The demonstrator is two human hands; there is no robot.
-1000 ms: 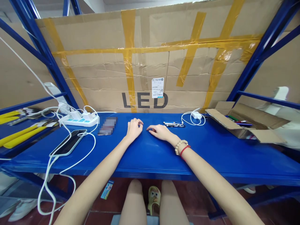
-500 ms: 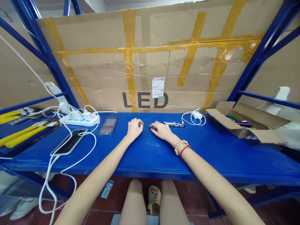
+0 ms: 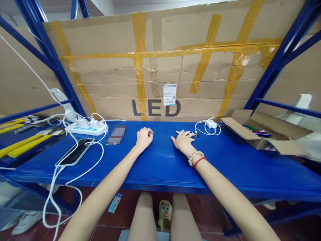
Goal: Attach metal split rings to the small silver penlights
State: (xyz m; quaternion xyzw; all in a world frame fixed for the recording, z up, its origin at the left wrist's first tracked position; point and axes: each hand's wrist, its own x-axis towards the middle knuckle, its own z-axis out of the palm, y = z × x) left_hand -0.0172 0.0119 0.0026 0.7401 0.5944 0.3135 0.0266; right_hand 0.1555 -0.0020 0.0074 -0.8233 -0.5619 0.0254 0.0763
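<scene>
My left hand (image 3: 143,139) rests on the blue tabletop (image 3: 160,167), its fingers loosely curled in toward the thumb; nothing shows in it. To the right, my right hand (image 3: 184,142) has its fingers spread, with beads and a red cord at the wrist. It reaches over a small group of pens (image 3: 196,135), covering most of them. Whether the fingertips touch the pens, I cannot tell. A dark flat rectangular thing (image 3: 116,135), blurred out, lies left of my left hand.
At the left are a white power strip (image 3: 85,128), a phone (image 3: 75,152) and loose white cables. A charger with coiled cable (image 3: 211,124) lies behind the pens. An open cardboard box (image 3: 253,135) holding pens stands right. A large cardboard sheet (image 3: 112,77) closes off the back.
My right hand has shifted to the right, from beside the pens to over them, and its curled fingers have spread. My left hand stays where it was.
</scene>
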